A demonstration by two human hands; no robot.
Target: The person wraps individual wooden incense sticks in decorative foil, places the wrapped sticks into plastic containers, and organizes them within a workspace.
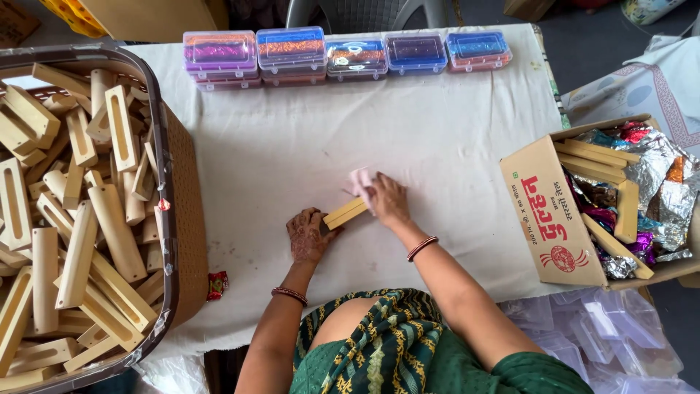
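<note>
The left hand (310, 235) is closed around one end of a pale wooden block (345, 213), pinning it against the white cloth-covered surface (437, 146) near the middle of the frame. The right hand (388, 201) is closed on a small pink cloth (359, 180) and presses it to the block's other end, touching it. Along the upper edge of the frame a row of clear plastic boxes (346, 52) with bright contents stands side by side. At the left, a large brown basket (182, 219) is heaped with slotted wooden blocks (80, 211) of the same kind. At the right, an open cardboard box (543, 215) holds more wooden pieces among crumpled foil wrappers (656, 168). A small red wrapper (216, 284) lies just beside the basket.
</note>
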